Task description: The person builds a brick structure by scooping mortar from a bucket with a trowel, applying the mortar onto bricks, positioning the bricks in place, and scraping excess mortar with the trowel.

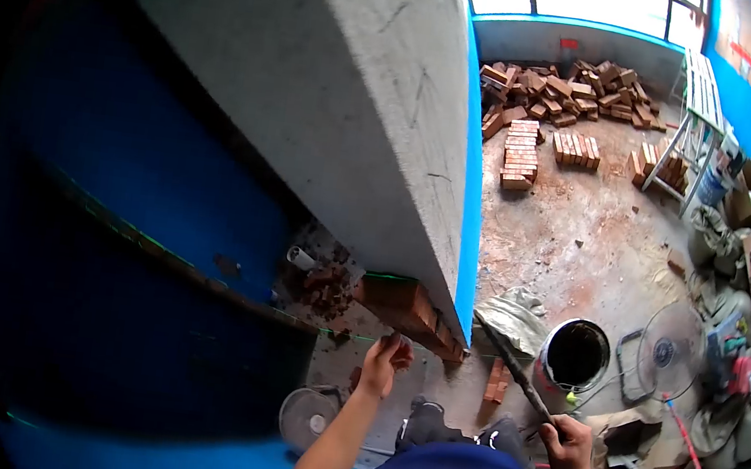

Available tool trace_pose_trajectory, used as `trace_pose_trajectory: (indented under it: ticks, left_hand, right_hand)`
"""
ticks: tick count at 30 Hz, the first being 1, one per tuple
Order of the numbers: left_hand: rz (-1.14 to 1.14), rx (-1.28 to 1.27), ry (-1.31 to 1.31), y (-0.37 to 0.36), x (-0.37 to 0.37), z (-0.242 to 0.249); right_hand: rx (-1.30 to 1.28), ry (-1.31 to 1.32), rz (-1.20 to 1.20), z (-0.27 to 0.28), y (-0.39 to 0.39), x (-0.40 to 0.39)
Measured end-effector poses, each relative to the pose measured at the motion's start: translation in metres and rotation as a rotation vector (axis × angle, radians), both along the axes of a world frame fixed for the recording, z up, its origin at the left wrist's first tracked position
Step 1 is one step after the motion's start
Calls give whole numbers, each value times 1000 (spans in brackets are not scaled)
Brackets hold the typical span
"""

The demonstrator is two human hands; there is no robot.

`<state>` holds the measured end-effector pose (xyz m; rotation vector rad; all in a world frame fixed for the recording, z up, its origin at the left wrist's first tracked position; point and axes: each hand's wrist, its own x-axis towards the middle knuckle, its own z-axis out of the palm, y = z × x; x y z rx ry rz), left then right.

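In my right hand (569,446) is a long dark rod (518,374), gripped near its lower end. It slants up and left, toward the end of the wall, its far tip beside a crumpled sack (515,317). My left hand (386,365) is raised with fingers loosely bent and apart, and nothing shows in it. Just above that hand, a low row of stacked red bricks (413,312) runs along the foot of the grey wall (392,96). A few loose bricks (496,381) lie on the floor between my hands.
A black bucket (574,355) of dark material stands right of the rod. Beyond are brick stacks (521,154) and a large brick pile (571,94). Fans (661,352), sacks (726,315), a red hose (691,451) and a metal step stand (699,105) line the right. Rubble (326,289) lies left.
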<state>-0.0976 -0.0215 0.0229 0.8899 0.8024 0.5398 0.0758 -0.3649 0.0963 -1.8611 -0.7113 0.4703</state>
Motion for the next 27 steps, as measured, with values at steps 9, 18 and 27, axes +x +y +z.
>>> trace_pose_trajectory:
  ticks: [9, 18, 27]
  left_hand:
    - [52, -13, -187, 10, 37, -67]
    - [135, 479, 168, -9, 25, -6]
    - [-237, -127, -320, -1, 37, 47]
  right_hand:
    - [-395, -374, 445, -8, 6, 47]
    - [-630, -442, 479, 25, 27, 53]
    - [-1085, -588, 557, 37, 48, -12]
